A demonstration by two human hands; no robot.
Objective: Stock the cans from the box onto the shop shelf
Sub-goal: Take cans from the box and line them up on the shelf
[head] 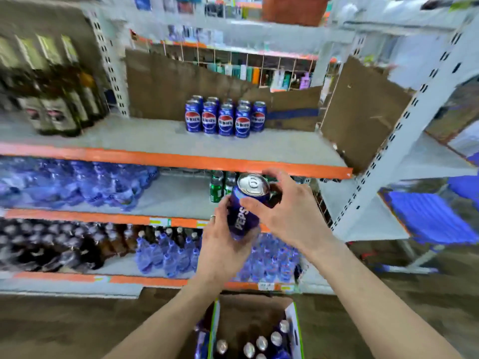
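A blue Pepsi can [245, 206] is held up in front of the shelves, tilted, its silver top facing me. My left hand [223, 242] grips its lower body from the left. My right hand [285, 211] rests on its upper part, thumb and fingers curled around the rim. Several blue Pepsi cans [225, 117] stand in rows on the grey shelf [129, 138] with the orange front edge. The open cardboard box [293, 322] sits on the floor below my arms, with several cans [261, 343] standing in its right side.
Dark bottles [51, 99] stand at the left of the same shelf. Brown cardboard sheets [363, 112] line the shelf's back and right side. Lower shelves hold wrapped water bottles [77, 182], green cans [216, 187] and small bottles [166, 255]. A grey upright post [404, 141] stands to the right.
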